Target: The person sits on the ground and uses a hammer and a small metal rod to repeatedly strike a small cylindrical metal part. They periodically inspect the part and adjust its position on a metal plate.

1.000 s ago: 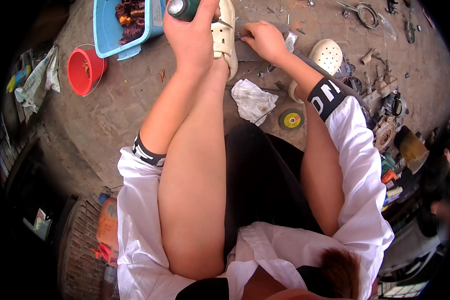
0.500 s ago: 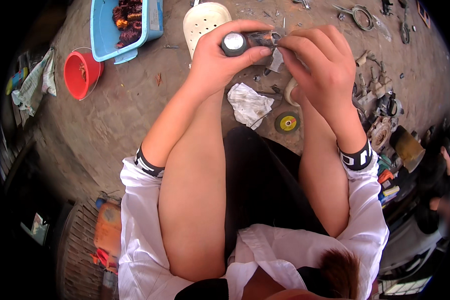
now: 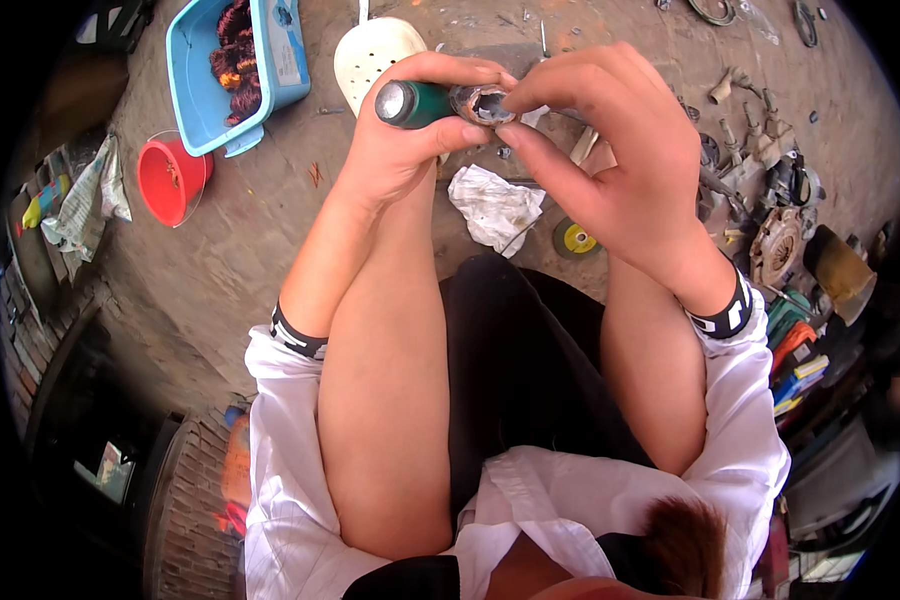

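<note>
My left hand [image 3: 395,140] is wrapped round a green cylindrical part [image 3: 428,105] with a round silver end. At its other end is a worn, greyish metal collar [image 3: 485,104] with a dark opening facing up. The thumb and fingers of my right hand [image 3: 615,150] are bent at that collar, their tips against its rim. Whether they also pinch something small there is hidden. Below my hands a crumpled white cloth [image 3: 492,208] lies on the ground, and beside it a yellow-and-black grinding disc [image 3: 574,238].
A blue basin [image 3: 195,110] with several copper-coloured coils and a red bucket [image 3: 168,185] stand at the left. A cream clog [image 3: 370,55] is beyond my left hand. Metal parts [image 3: 770,150] and a round plate [image 3: 773,245] are strewn at the right.
Both hands have shifted left with the part. It has turned, so its green side and the collar's opening now show. My right thumb and index finger have spread a little.
</note>
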`<state>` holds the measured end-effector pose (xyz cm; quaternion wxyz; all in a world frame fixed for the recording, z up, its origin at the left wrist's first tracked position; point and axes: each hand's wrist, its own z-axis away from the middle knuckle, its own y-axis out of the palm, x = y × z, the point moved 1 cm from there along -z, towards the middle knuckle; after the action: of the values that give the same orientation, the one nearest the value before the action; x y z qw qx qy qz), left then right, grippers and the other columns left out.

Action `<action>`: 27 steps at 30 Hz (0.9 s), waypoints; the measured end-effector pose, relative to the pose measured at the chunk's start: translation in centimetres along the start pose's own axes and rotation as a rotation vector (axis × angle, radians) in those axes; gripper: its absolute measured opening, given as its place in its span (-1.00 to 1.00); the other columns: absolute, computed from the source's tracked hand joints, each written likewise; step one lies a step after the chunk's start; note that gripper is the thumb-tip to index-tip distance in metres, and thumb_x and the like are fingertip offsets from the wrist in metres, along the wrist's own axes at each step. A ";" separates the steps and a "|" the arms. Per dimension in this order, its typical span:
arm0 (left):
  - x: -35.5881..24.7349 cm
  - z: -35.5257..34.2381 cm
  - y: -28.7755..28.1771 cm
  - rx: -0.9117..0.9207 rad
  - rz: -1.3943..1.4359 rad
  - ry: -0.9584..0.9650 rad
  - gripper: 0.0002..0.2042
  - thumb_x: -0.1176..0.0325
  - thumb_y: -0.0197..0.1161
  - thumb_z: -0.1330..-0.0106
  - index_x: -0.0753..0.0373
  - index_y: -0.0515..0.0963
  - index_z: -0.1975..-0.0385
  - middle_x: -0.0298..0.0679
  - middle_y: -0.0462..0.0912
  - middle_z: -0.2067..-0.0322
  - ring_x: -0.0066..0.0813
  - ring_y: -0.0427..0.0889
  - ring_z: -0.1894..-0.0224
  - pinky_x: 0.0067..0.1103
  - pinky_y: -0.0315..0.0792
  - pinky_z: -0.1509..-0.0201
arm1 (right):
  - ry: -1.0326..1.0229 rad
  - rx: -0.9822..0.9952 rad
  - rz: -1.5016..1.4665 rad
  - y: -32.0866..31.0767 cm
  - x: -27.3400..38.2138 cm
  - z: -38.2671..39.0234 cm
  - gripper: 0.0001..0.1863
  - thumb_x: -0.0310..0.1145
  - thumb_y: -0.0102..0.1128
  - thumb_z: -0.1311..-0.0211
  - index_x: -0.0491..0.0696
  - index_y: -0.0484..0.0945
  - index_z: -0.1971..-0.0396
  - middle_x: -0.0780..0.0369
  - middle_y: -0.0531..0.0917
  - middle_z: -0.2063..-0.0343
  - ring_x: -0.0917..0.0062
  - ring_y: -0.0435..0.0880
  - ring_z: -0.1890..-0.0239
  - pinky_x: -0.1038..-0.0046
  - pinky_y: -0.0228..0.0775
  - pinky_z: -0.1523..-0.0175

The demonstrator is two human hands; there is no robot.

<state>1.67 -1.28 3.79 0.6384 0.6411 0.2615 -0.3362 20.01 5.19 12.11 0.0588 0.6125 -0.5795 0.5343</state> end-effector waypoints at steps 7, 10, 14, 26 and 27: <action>0.1 -0.8 0.4 0.008 -0.282 0.071 -0.64 0.68 0.43 -0.06 0.36 0.63 0.09 -0.07 0.65 0.04 -0.26 0.62 -0.08 -0.42 0.51 -0.19 | -0.126 -0.052 0.182 -0.3 -0.7 0.4 -0.73 -0.57 0.47 0.18 -0.04 0.67 0.39 0.27 0.65 0.43 0.39 0.55 0.42 0.42 0.38 0.36; 0.1 -1.0 0.7 0.002 -0.401 0.106 -0.65 0.72 0.40 -0.07 0.36 0.63 0.09 -0.08 0.65 0.03 -0.31 0.62 -0.08 -0.47 0.53 -0.16 | -0.131 -0.057 0.233 -0.3 -1.1 0.7 -0.75 -0.56 0.47 0.18 -0.03 0.65 0.42 0.29 0.63 0.47 0.40 0.54 0.44 0.42 0.37 0.37; 0.0 -1.1 1.2 -0.025 -0.543 0.119 -0.66 0.76 0.36 -0.10 0.37 0.63 0.09 -0.10 0.63 0.02 -0.37 0.61 -0.08 -0.53 0.57 -0.12 | -0.075 -0.028 0.307 0.0 -1.5 1.1 -0.76 -0.55 0.46 0.18 -0.01 0.62 0.45 0.32 0.61 0.51 0.43 0.53 0.45 0.44 0.35 0.39; 0.3 -0.4 0.6 -0.080 -0.231 0.059 -0.65 0.61 0.48 -0.10 0.34 0.61 0.09 -0.07 0.67 0.05 -0.31 0.64 -0.06 -0.46 0.56 -0.16 | 0.092 -0.362 0.132 -2.1 -3.0 1.3 -0.80 -0.61 0.40 -0.02 -0.13 0.57 0.36 0.29 0.63 0.39 0.60 0.44 0.42 0.58 0.32 0.28; 0.3 0.0 0.3 -0.060 -0.155 0.030 -0.64 0.57 0.50 -0.09 0.33 0.61 0.08 -0.07 0.67 0.06 -0.32 0.64 -0.06 -0.45 0.55 -0.16 | 0.043 -0.295 0.288 -2.5 -3.0 0.9 -0.79 -0.60 0.41 -0.02 -0.13 0.59 0.33 0.28 0.64 0.36 0.59 0.45 0.41 0.58 0.34 0.27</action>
<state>2.13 -1.29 3.78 0.6255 0.6042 0.3299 -0.3671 23.19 7.33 10.93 0.0834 0.4966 -0.7316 0.4595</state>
